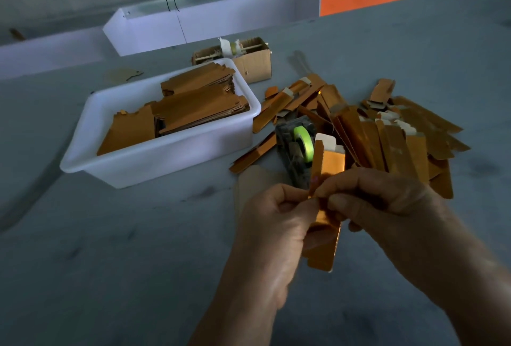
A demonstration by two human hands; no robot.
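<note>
Fingers (343,180) of the left hand (276,215) and right hand (387,199) pinch a flat copper carton (330,162), upright above the counter (138,235), near the tape dispenser (297,149). An uneven pinch could crease the foil or skew the fold.

Near table (110,262) bare left of hands — tub (154,163), tape dispenser (297,152), gold carton pile (401,135) block far side.
</note>
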